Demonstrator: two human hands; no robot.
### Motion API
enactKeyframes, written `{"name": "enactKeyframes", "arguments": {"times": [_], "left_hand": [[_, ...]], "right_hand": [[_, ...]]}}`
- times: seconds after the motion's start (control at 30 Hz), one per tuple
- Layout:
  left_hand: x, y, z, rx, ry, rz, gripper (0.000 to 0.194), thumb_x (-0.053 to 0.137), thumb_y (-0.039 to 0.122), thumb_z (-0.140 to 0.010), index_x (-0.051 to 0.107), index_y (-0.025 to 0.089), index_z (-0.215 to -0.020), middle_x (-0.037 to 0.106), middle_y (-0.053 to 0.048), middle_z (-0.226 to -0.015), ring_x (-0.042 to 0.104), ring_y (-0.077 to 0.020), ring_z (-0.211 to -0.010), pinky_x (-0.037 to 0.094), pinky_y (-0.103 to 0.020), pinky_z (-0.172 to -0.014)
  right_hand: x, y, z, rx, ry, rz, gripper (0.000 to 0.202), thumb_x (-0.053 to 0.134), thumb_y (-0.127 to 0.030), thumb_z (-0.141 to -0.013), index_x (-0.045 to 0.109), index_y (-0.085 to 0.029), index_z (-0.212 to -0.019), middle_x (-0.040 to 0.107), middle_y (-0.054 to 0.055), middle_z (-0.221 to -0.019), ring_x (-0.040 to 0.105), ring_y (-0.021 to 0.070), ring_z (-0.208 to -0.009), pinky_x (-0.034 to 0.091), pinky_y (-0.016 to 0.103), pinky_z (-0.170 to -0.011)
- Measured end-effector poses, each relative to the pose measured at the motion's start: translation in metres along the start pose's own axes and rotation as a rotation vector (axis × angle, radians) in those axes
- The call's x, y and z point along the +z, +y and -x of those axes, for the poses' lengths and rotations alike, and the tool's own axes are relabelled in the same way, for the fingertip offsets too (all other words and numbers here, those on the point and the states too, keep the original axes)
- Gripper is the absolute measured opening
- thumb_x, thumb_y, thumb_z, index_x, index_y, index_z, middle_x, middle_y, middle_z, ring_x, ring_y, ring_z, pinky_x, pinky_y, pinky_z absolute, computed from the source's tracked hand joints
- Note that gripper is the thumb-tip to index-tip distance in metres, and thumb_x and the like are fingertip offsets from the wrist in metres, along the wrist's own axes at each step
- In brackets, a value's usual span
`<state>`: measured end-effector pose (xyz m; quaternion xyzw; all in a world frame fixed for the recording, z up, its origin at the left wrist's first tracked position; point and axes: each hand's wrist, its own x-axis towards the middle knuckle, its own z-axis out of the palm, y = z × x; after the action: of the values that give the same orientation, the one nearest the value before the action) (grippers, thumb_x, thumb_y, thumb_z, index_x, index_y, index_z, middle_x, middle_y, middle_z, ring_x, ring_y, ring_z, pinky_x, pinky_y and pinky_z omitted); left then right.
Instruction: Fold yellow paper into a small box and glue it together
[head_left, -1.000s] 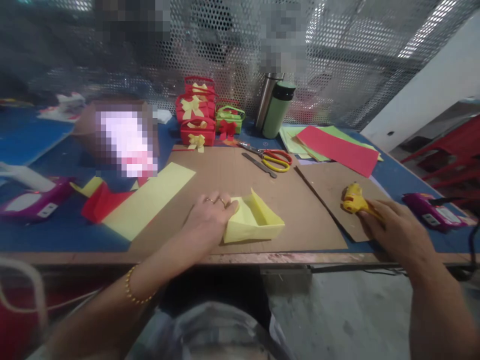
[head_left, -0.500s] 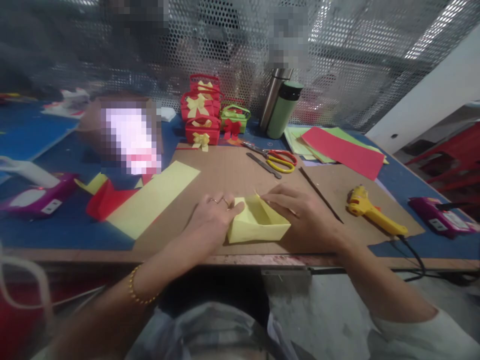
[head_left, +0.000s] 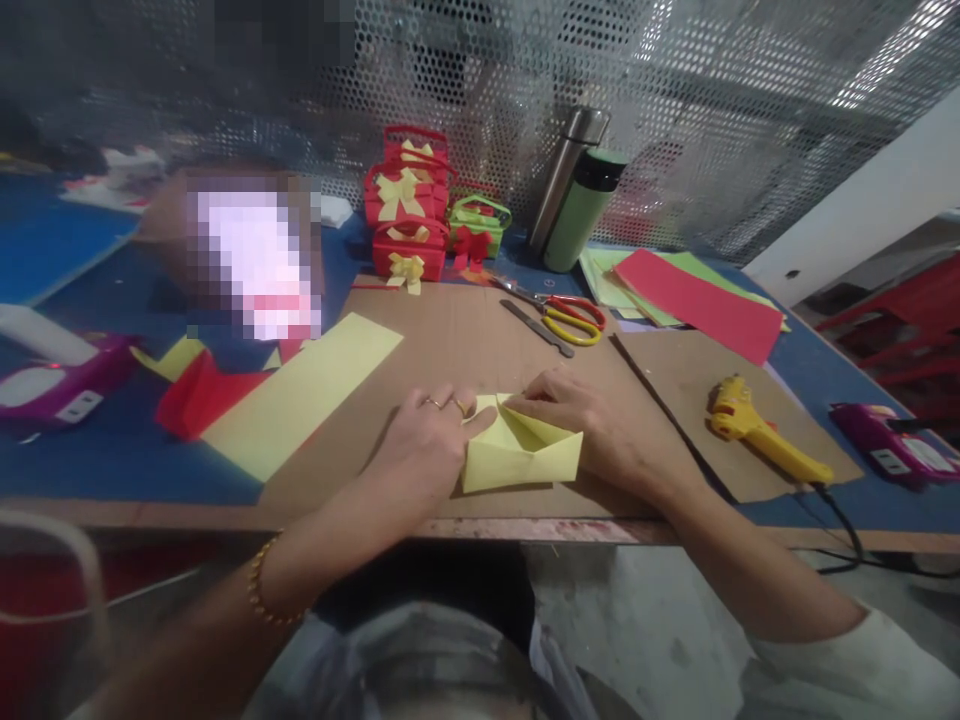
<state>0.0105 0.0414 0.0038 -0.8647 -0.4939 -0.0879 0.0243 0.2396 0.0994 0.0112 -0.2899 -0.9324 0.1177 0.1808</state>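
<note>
A small open yellow paper box (head_left: 521, 468) rests on the brown cardboard near the table's front edge, its near wall facing me. My left hand (head_left: 431, 440) grips its left end, thumb over the top and ringed fingers behind. At the far right corner my right hand (head_left: 574, 415) pinches the back wall, its fingers pressed onto the paper; the fingertips are partly hidden. To the left lie a flat yellow paper strip (head_left: 304, 400) and a folded red paper piece (head_left: 206, 395).
Scissors (head_left: 559, 312) and a dark metal strip (head_left: 536, 328) lie beyond my hands. A yellow glue gun (head_left: 765, 435) is at right, with red paper (head_left: 701, 300) behind it. Red gift boxes (head_left: 409, 250), a green box (head_left: 480, 225) and a green bottle (head_left: 583, 215) stand at the back.
My right fingers have pressed lower and a little leftward, and the yellow box's raised back corner is now folded down. My left hand keeps its hold. The view has shifted slightly.
</note>
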Motion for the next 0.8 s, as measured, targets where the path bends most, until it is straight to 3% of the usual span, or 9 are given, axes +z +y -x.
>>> {"name": "enactKeyframes", "arguments": {"times": [0.37, 0.6, 0.8], "left_hand": [[0.002, -0.001, 0.001, -0.025, -0.013, 0.056, 0.033, 0.051, 0.018, -0.098, 0.063, 0.025, -0.128, 0.064, -0.008, -0.115, 0.054, -0.0262, -0.1, 0.035, -0.04, -0.077], [-0.002, 0.001, -0.001, -0.034, -0.013, 0.049, 0.031, 0.05, 0.017, -0.099, 0.064, 0.026, -0.125, 0.064, -0.008, -0.114, 0.054, -0.0252, -0.098, 0.035, -0.039, -0.077], [-0.002, 0.001, 0.001, -0.032, -0.041, 0.05, 0.033, 0.049, 0.019, -0.1, 0.063, 0.024, -0.13, 0.063, -0.009, -0.115, 0.054, -0.0259, -0.1, 0.036, -0.04, -0.079]], "right_hand": [[0.006, 0.01, 0.001, -0.032, 0.007, -0.016, 0.025, 0.052, -0.024, -0.099, 0.076, -0.025, -0.107, 0.063, 0.007, -0.095, 0.056, 0.0215, -0.089, 0.045, 0.035, -0.077], [0.006, 0.011, 0.002, -0.099, 0.003, -0.014, 0.026, 0.054, -0.023, -0.099, 0.071, -0.022, -0.119, 0.066, 0.011, -0.11, 0.058, 0.023, -0.096, 0.048, 0.038, -0.084], [0.013, 0.017, 0.003, -0.155, 0.058, 0.019, 0.025, 0.057, -0.022, -0.099, 0.072, -0.025, -0.119, 0.067, 0.009, -0.108, 0.057, 0.0211, -0.093, 0.046, 0.036, -0.081]]}}
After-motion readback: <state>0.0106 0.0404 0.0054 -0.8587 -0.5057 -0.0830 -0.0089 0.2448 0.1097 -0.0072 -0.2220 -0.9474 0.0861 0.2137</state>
